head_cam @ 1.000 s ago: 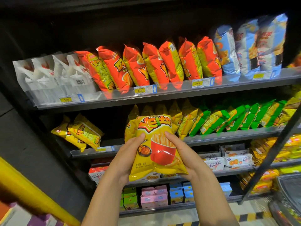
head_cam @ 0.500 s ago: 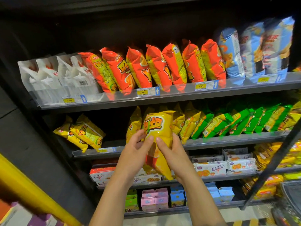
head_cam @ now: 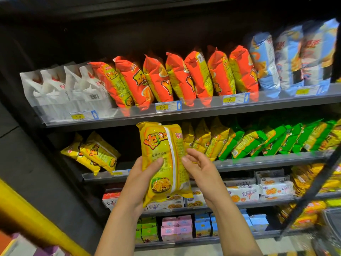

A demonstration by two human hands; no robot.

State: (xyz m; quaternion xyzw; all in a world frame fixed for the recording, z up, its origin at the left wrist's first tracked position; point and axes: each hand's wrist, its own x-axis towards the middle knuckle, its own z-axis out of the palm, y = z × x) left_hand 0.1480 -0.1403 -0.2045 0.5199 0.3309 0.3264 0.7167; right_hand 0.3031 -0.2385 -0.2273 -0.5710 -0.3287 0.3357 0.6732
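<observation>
The left hand (head_cam: pixel 140 179), raised upright, clamps its grip round the yellow fries snack bag (head_cam: pixel 159 143), back facing out, while the right hand (head_cam: pixel 201 169) rests loose, parted fingers against its right edge.

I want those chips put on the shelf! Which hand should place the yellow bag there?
Left, probably. The left hand grips the yellow bag, thumb across it; the right hand only touches its edge with loose fingers.

The snack bag (head_cam: pixel 166 145) is between the left hand (head_cam: pixel 142 178) and the right hand (head_cam: pixel 199 169), before the second shelf (head_cam: pixel 258 160).
</observation>
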